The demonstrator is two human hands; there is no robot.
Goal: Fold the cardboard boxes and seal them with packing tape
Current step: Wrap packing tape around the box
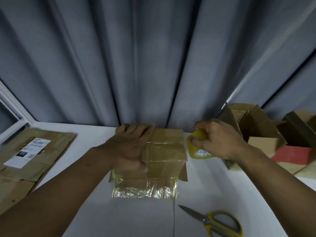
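On the white table, our flat left hand presses the taped brown cardboard box while our right hand grips a round yellowish tape roll.

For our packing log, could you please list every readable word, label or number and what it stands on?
On the shipping label of the flattened cardboard: printed lines, a black patch and a code square, too blurred to read.
On the tape roll core: white marks, not legible.
No other text shows.
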